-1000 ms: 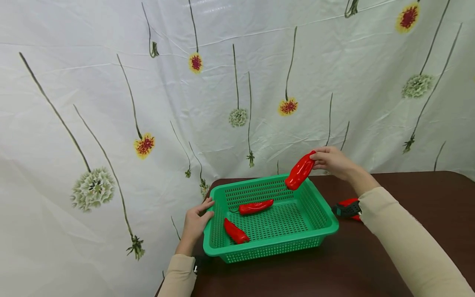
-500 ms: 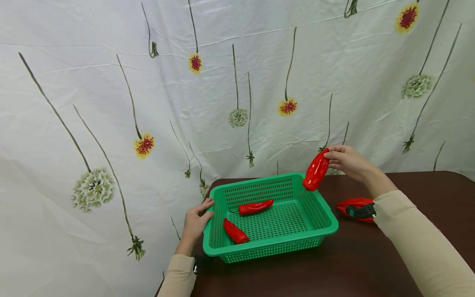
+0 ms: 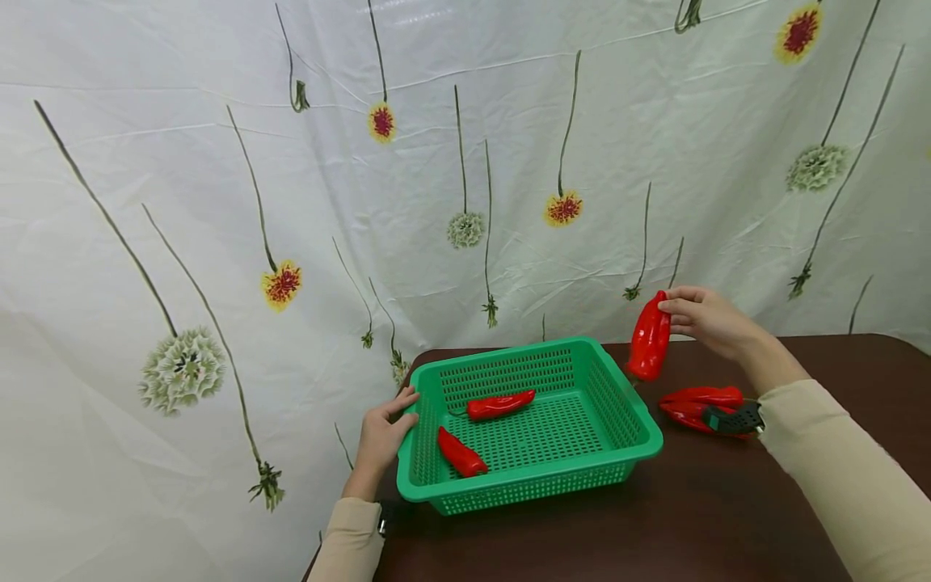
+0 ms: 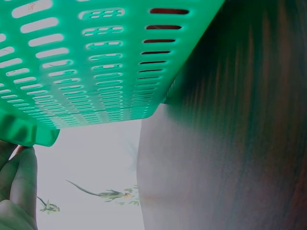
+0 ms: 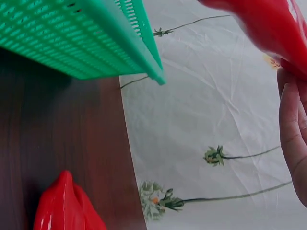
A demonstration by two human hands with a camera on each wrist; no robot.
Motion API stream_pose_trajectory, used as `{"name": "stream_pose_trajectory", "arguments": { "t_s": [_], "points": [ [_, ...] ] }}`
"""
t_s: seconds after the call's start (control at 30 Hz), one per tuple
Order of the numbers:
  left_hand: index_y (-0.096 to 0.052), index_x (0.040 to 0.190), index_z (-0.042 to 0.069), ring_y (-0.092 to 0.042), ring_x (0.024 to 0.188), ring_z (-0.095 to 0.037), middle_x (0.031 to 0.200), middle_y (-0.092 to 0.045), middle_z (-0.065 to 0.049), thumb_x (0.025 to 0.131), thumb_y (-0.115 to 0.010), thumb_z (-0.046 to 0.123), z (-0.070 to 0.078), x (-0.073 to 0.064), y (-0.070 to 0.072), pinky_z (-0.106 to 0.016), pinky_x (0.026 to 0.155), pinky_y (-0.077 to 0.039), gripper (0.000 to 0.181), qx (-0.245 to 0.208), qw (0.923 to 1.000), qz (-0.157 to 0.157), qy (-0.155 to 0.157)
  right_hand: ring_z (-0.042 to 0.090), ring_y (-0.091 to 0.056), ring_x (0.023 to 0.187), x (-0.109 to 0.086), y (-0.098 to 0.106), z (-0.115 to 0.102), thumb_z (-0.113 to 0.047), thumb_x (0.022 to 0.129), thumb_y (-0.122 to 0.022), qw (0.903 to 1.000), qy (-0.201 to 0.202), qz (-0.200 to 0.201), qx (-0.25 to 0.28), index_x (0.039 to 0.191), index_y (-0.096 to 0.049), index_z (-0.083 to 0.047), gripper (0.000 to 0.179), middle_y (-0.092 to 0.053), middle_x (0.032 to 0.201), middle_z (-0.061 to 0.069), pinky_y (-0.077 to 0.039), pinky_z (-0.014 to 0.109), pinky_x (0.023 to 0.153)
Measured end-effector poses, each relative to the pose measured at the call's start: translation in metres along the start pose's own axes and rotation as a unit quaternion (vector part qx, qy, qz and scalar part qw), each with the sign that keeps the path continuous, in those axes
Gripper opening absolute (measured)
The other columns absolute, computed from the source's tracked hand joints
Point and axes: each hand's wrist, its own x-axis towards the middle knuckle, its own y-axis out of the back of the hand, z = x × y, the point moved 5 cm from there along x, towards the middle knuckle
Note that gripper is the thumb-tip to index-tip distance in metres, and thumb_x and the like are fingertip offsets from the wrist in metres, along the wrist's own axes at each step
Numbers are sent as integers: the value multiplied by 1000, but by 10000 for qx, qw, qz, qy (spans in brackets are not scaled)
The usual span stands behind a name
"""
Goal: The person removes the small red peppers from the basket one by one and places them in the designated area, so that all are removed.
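Note:
My right hand [image 3: 705, 321] pinches the narrow tip of a shiny red pepper [image 3: 650, 338], which hangs stem end down just past the right rim of the green plastic basket [image 3: 538, 478]. In the right wrist view this pepper [image 5: 273, 24] is partly cut off at the upper right. My left hand [image 3: 381, 440] grips the basket's left rim; in the left wrist view its fingers [image 4: 24, 177] meet the rim's underside. Inside the basket lie two red peppers, one near the middle [image 3: 500, 405] and one at the front left [image 3: 461, 453].
More red peppers [image 3: 700, 396] lie in a pile on the dark brown table [image 3: 691, 509], right of the basket and partly hidden by the right wrist's black device [image 3: 735, 419]. A white floral cloth [image 3: 436, 178] hangs behind the table.
My right hand has carried the pepper rightward, from over the basket to beyond its right rim, and the pepper now hangs more upright. The left hand and basket stay put.

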Motion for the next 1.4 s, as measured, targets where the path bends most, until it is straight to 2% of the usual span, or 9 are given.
{"name": "stream_pose_trajectory", "arguments": {
  "t_s": [0.27, 0.57, 0.93, 1.03, 1.17, 1.3, 1.4],
  "points": [
    [-64, 132, -2, -40, 146, -31, 149, -52, -15, 93, -61, 0, 0, 1, 1, -53, 119, -32, 39, -42, 10000, 25, 2, 5, -64, 82, -7, 12, 8, -18, 104, -52, 9992, -110, 58, -382, 106, -64, -22, 13, -69, 91, -13, -58, 20, 78],
    [-65, 131, -1, -40, 146, -31, 148, -53, -14, 93, -62, 1, 1, 2, 0, -53, 120, -31, 38, -1, 10000, 44, -3, 5, -65, 83, -15, 18, 17, -16, 105, -50, 9990, -79, -54, -447, 102, -67, -29, 21, -70, 93, -15, -57, 20, 78],
    [-64, 133, 0, -40, 146, -32, 150, -52, -14, 94, -60, 1, 2, 0, -1, -52, 117, -37, 39, 69, 10000, 12, 10, 4, -69, 93, -24, 19, 29, -13, 105, -49, 9974, -82, -491, -528, 113, -66, -32, 27, -71, 102, -15, -57, 20, 81],
    [-64, 133, -1, -41, 146, -32, 149, -52, -14, 94, -60, 1, 3, 0, -1, -52, 117, -37, 39, 68, 10000, 19, 0, 5, -69, 93, -27, 17, 34, -14, 105, -50, 9956, -193, -639, -651, 125, -66, -23, 27, -71, 103, -15, -58, 23, 80],
    [-64, 132, -1, -41, 146, -32, 149, -53, -14, 94, -60, 1, 3, 0, -1, -52, 117, -37, 39, 72, 10000, 24, -8, 8, -70, 95, -32, 14, 42, -18, 105, -51, 9915, -464, -934, -776, 139, -60, -12, 36, -71, 108, -13, -60, 28, 81],
    [-64, 132, 0, -40, 146, -32, 149, -53, -14, 94, -60, 2, 3, 0, -1, -52, 117, -36, 39, 56, 10000, 25, 4, 11, -70, 97, -35, 10, 51, -23, 103, -55, 9843, -743, -1227, -1027, 143, -57, -12, 41, -69, 114, -10, -61, 32, 81],
    [-64, 133, 0, -40, 146, -32, 149, -52, -14, 94, -61, 2, 1, 0, 0, -53, 117, -36, 39, 65, 10000, 21, 37, 11, -70, 100, -37, 7, 57, -22, 102, -56, 9790, -776, -1413, -1245, 146, -50, 0, 49, -68, 123, 0, -61, 33, 83]
  ]
}}
